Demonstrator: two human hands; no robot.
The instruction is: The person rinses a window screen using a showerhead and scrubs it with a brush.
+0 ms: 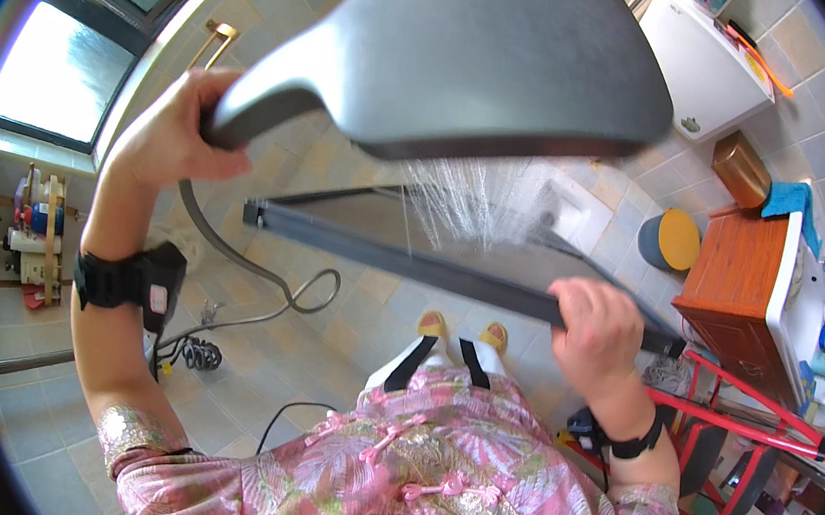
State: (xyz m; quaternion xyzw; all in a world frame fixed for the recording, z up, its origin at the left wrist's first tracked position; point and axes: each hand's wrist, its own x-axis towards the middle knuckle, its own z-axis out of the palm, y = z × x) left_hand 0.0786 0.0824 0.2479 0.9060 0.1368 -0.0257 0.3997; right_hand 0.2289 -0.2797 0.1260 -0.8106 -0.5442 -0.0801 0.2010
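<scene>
Raised high at the left, my left hand (171, 130) grips the handle of a large grey handheld shower head (491, 64). Water (470, 203) sprays from its underside onto a dark-framed window screen (398, 252). My right hand (595, 331) is closed around the screen's near frame bar, towards its right end. The screen is tilted, with its far side partly hidden behind the shower head and the spray. From the shower handle a grey hose (227, 247) hangs down and loops in front of the tiled wall and floor.
A red folding stepladder (730, 437) stands close at the right. Beyond it are a wooden washbasin cabinet (733, 288), a round bin with a yellow lid (671, 239) and a white squat toilet (577, 206). A dark-framed window (65, 75) is at the upper left. Coiled hose (202, 355) hangs at the left.
</scene>
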